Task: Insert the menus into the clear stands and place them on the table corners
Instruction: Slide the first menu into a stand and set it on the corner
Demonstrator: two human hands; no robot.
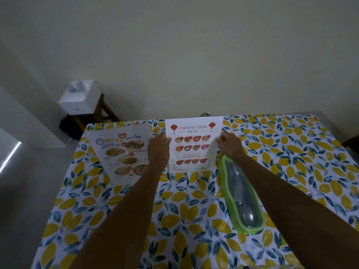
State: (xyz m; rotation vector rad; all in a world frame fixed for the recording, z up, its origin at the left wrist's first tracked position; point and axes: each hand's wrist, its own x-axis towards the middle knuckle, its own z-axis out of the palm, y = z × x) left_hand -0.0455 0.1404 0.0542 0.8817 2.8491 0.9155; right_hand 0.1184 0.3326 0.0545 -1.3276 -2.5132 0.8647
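A white Chinese food menu [192,144] stands upright over the far middle of the table. My left hand [158,147] grips its left edge and my right hand [230,146] grips its right edge. I cannot tell whether a clear stand surrounds this sheet. To its left a Thai food menu [121,152] leans tilted, apparently inside a clear stand whose pale edges show around the sheet. Neither hand touches the Thai menu.
The table carries a lemon-print cloth [194,210]. A clear container with a green rim [241,195] lies just right of the Chinese menu, under my right forearm. A white box [81,98] sits on a wooden stool beyond the table's far left corner. The wall is close behind.
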